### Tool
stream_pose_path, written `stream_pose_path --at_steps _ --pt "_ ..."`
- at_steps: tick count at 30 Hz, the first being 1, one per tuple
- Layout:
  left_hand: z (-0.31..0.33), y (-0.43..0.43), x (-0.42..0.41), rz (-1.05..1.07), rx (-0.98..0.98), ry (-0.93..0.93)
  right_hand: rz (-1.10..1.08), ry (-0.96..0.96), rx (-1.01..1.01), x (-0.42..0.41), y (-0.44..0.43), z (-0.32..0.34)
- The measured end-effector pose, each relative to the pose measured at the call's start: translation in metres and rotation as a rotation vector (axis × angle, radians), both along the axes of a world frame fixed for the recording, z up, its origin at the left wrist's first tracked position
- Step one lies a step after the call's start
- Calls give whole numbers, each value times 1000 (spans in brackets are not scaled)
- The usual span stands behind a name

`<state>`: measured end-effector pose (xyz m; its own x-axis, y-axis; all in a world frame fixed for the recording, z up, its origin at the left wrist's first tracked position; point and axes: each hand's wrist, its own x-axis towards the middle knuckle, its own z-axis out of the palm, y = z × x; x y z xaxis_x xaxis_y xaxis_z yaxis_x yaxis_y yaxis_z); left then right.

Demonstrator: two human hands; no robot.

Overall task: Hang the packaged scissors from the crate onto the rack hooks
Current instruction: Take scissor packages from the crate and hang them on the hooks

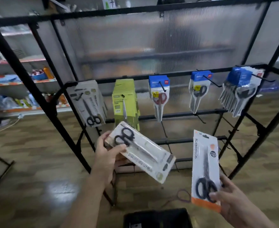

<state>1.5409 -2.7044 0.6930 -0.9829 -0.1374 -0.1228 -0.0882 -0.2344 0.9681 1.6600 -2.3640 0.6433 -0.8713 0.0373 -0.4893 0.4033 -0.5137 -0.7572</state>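
My left hand (108, 153) grips a beige pack of black-handled scissors (145, 155) by its handle end, tilted down to the right in front of the rack. My right hand (229, 196) pinches the bottom of a white-and-orange scissors pack (205, 167), held upright. The black rack's top hook row (168, 76) carries a grey-white stack (91, 102), a green stack (125, 102), and three blue-topped stacks (159, 94) (198, 89) (241, 89). The black crate (158, 218) sits at the bottom edge, its contents mostly out of view.
Lower rack bars with bare hooks (199, 118) run below the hanging packs. A translucent ribbed panel (151, 43) backs the rack. Store shelves with goods (20, 83) stand at the left. A purple loop (183, 195) lies on the wooden floor.
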Motion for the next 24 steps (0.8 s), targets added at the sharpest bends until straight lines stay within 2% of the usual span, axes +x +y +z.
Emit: stream_pose_path --at_steps 5,6,9,12,15,18,21,24 --pt "-16 -48 35 59 359 -115 206 -77 -29 -16 -21 -11" --pt "-24 -54 42 92 380 -151 242 -86 -22 -21 -27 -13" --pt "-41 -69 53 190 268 -252 332 -140 47 -37 -52 -25" --pt "-50 -96 45 189 291 -221 321 -213 83 -50 -85 -39" --pt "-50 -133 23 35 357 -191 259 -250 90 -54 -118 -57" --pt "-43 -163 3 -198 275 -197 101 -276 137 -58 -163 -81" --pt "-49 -189 -18 -296 240 -298 50 -253 264 -64 -208 -99" --pt "-49 -204 -29 -342 293 -385 66 -265 279 -70 -240 -93"
